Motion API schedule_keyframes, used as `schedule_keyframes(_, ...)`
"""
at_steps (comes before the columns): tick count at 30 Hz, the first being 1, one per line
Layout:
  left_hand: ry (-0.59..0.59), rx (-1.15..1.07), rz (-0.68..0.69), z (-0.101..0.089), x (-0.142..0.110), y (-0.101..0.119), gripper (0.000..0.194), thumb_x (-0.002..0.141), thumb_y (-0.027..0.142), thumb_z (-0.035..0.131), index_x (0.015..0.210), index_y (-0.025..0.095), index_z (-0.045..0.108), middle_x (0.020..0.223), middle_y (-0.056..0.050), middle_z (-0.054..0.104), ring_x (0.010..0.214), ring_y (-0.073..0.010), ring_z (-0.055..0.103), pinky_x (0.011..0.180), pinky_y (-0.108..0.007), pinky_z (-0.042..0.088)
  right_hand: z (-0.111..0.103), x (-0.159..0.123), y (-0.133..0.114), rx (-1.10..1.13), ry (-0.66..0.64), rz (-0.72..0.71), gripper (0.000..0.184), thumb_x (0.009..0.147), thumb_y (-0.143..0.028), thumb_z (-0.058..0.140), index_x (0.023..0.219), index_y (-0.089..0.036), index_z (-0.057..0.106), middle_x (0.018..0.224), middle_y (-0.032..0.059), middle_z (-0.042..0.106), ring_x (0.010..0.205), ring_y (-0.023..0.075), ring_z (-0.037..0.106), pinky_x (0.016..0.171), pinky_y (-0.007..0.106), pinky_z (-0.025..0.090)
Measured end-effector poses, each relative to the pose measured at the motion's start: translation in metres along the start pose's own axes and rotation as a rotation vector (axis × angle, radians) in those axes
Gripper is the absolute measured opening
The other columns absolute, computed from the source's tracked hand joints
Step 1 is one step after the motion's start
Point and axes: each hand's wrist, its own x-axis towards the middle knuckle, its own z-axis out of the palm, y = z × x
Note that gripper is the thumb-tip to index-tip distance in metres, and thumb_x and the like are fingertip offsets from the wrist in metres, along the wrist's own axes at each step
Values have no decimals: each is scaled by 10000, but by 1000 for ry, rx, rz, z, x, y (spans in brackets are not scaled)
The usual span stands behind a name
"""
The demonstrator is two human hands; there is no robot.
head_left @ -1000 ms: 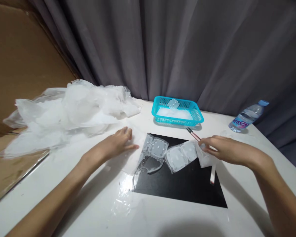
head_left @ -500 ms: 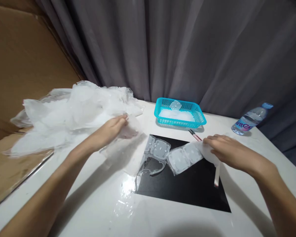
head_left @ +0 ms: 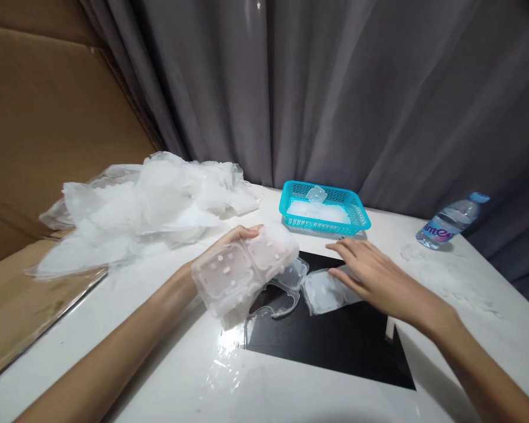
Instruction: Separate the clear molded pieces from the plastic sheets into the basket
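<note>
My left hand (head_left: 231, 238) grips a translucent plastic sheet (head_left: 227, 273) with moulded square panels and small white dots. It holds the sheet tilted, above the left edge of a black mat (head_left: 335, 346). My right hand (head_left: 372, 273) is open, fingers apart, over the right end of a similar panelled sheet (head_left: 321, 292) lying on the mat. Whether its fingertips touch that sheet I cannot tell. Between the hands, a clear cut-out plastic piece (head_left: 284, 305) with a curved opening lies on the mat. Partly under my right wrist is a narrow white strip (head_left: 390, 328).
A heap of white translucent sheets (head_left: 158, 202) covers the back left, near brown cardboard (head_left: 39, 129). Behind the mat stands a turquoise basket (head_left: 326, 227) with white pieces inside. A water bottle (head_left: 452, 222) leans at the right. A grey curtain (head_left: 317, 88) hangs behind the table.
My left hand has brought its sheet right and toward me, its panels now facing the camera. My right hand has shifted left, its fingers spread. The view has tilted slightly.
</note>
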Motion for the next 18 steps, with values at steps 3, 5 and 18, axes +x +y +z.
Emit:
schedule_keyframes(3,-83,-66,-55,9,1,-9,191,881,367,540,1000,230,600,947,-51,710,859,-265,689,842,-418,568,6,6,-17,187,-21,-44,479,1079,-474,464,1520,-288,432,1410,143,589,1305,344,578,1090,545,485)
schedule_keyframes(5,-115,-86,-65,14,0,-12,189,875,342,534,999,227,620,972,-56,712,907,-274,692,893,-419,560,10,9,-22,309,-46,-63,537,1066,-491,500,1559,-320,369,1450,129,556,1342,334,553,1119,540,471)
schedule_keyframes(18,-2,-5,-14,28,-17,8,377,818,406,482,1109,241,655,937,-90,749,953,-366,721,858,-542,569,49,30,-10,861,-55,-77,277,998,-425,658,1236,-284,684,1459,68,503,1439,244,448,1256,399,316)
